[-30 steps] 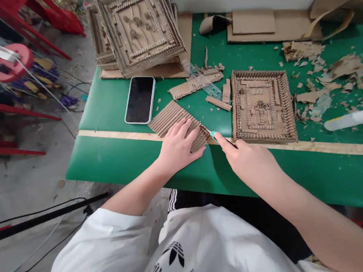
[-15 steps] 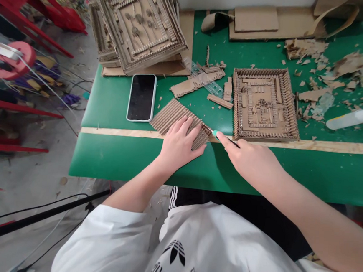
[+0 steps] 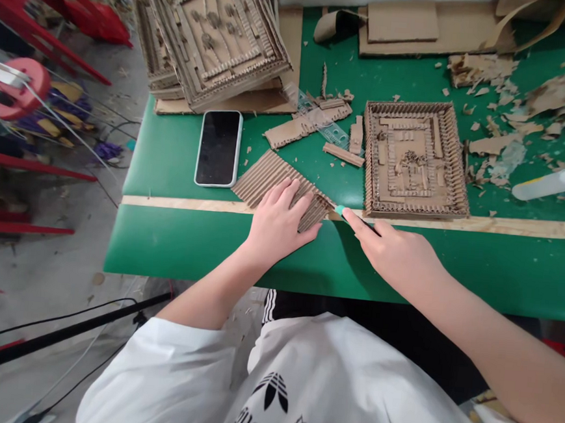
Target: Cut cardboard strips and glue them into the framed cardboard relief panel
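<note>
Left hand (image 3: 277,227): unchanged, fingers spread flat on corrugated cardboard sheet (image 3: 270,179).
Right hand (image 3: 396,254): pinching craft knife (image 3: 348,213), now slightly toward 5 o'clock.

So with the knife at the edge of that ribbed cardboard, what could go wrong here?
The left hand lies flat on the corrugated sheet, its fingers close to the knife in the right hand; a slip could nick them. The sheet straddles the wooden strip, so the cut may wander. The phone lies close beside the sheet and could get pushed.
</note>
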A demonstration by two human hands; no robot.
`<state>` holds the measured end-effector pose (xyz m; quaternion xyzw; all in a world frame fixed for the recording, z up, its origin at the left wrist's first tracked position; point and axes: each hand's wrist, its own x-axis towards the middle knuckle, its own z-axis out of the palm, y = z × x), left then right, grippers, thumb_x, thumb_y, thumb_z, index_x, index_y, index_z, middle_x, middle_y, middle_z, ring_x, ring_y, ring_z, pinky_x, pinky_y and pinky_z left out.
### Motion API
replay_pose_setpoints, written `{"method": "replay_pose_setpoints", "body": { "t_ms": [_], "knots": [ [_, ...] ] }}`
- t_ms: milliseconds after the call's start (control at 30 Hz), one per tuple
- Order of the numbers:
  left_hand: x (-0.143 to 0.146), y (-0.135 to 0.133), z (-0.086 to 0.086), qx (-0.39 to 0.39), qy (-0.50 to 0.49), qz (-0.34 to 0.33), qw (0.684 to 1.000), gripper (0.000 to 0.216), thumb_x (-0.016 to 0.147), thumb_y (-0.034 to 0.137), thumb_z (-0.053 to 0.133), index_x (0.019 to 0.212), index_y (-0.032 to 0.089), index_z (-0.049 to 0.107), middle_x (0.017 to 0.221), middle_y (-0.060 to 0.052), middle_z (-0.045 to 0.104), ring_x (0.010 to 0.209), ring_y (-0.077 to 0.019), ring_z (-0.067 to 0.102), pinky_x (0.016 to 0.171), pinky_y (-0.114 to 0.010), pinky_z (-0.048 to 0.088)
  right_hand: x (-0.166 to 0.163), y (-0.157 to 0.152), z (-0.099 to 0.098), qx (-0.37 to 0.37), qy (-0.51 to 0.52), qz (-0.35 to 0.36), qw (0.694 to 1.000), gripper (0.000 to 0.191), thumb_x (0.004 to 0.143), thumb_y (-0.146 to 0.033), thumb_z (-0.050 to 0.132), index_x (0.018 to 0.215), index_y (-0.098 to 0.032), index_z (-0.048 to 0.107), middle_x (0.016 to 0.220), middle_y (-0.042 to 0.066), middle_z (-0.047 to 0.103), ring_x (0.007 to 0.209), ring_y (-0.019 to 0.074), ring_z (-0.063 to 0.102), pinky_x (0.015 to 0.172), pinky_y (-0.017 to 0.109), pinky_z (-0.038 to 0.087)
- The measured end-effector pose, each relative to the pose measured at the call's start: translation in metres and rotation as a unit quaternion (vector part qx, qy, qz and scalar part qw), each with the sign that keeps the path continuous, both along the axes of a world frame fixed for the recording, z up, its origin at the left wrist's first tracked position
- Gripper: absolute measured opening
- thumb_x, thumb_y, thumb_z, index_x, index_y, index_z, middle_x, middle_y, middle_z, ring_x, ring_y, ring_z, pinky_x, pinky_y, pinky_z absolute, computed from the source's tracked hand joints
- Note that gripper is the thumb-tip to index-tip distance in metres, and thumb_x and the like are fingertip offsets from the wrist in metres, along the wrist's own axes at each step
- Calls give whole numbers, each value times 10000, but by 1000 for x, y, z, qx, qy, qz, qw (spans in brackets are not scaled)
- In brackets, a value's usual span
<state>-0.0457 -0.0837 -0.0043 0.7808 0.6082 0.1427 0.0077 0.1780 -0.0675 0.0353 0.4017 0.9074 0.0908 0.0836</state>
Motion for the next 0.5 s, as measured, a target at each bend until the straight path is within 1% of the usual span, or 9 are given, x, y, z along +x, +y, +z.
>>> {"method": "replay_pose_setpoints", "body": {
  "t_ms": [100,233,333,500],
  "knots": [
    [0,0,0,-2,-5,1,1000,497,816,446,559,1200,132,581,1294,-192,524,1261,-353,452,1039,-475,395,2,-2,-1,2,4,-6,1000,563,870,-186,443,1405,-350,380,676,-9,552,446,23,375,471,216,104],
    [0,0,1,-8,-7,4,1000,486,818,447,552,1196,144,580,1303,-184,521,1267,-355,448,1030,-491,401,3,-4,3,-4,-4,-1,1000,559,858,-162,439,1392,-324,412,656,-8,527,438,16,327,471,219,118],
    [1,0,1,-15,-14,7,1000,479,816,441,556,1199,153,576,1308,-183,519,1271,-360,443,1027,-510,398,4,-5,6,3,-8,10,1000,555,848,-160,458,1380,-318,433,627,-8,503,438,15,320,475,216,118],
    [0,-1,1,-18,-15,6,1000,479,823,434,549,1205,148,572,1313,-188,515,1278,-357,435,1034,-506,390,10,-7,8,25,-5,24,999,559,832,-150,476,1363,-323,454,605,-10,487,438,20,320,484,212,98]
  ]
}}
